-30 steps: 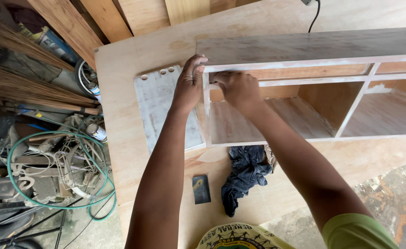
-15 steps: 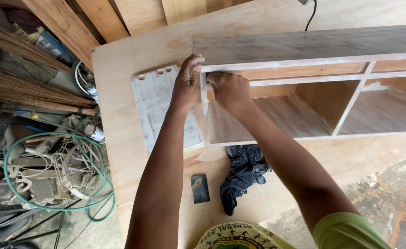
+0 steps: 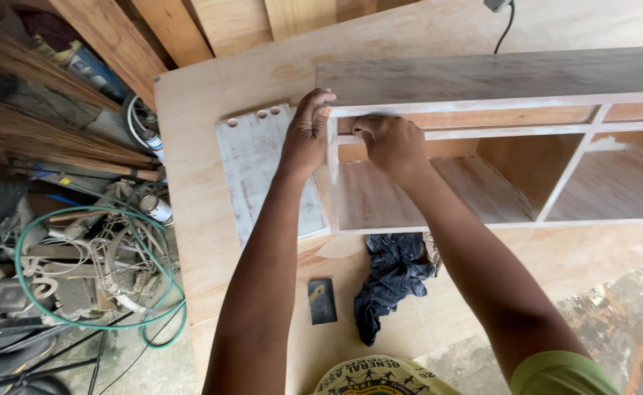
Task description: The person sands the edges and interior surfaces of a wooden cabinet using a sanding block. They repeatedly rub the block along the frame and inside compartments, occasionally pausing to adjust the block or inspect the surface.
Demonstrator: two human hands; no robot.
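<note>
A person leaned over a counter. The left hand lay flat, fingers extended, bracing the near-left corner of a wooden cabinet. The right hand was curled tight just inside; whatever it gripped was hidden. Firm bracing and light, even strokes would serve best.

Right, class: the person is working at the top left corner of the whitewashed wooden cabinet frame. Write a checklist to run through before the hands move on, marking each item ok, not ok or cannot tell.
1. Left hand braces the outer corner of the whitewashed wooden cabinet frame: ok.
2. Right hand is inside the corner: ok.
3. What the right hand holds: cannot tell.
4. Dark crumpled cloth lies apart from the frame: ok.
5. Small dark rectangular block lies clear of both arms: ok.
6. Frame rests flat on the plywood tabletop: ok.
</note>
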